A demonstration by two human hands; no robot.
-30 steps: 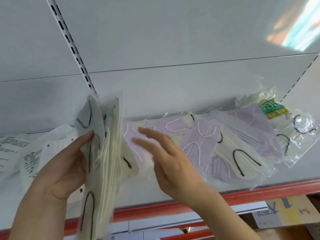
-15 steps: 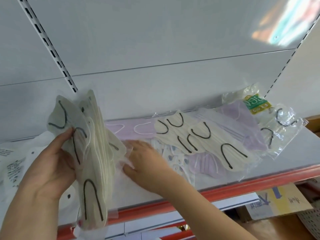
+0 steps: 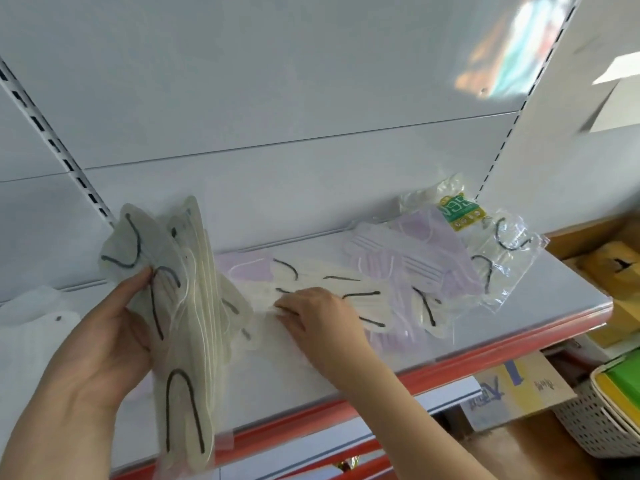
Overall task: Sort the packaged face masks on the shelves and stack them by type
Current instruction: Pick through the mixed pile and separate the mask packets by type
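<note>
My left hand grips an upright stack of cream packaged masks with black ear loops, thumb on the front pack. My right hand lies on the shelf with its fingers pinching a cream black-looped mask pack in the loose pile. Behind and right of that lie lilac packaged masks, a clear pack with a green and yellow label and a clear pack showing black loops. Another lilac pack lies just behind my right hand.
The white shelf has a red front edge. White packs lie at the far left. Below right are a cardboard box and a white perforated basket. Brown boxes sit to the right.
My right hand slid right along the shelf from beside the held stack onto the cream mask pile. The view shifted right; my left hand kept holding the stack upright.
</note>
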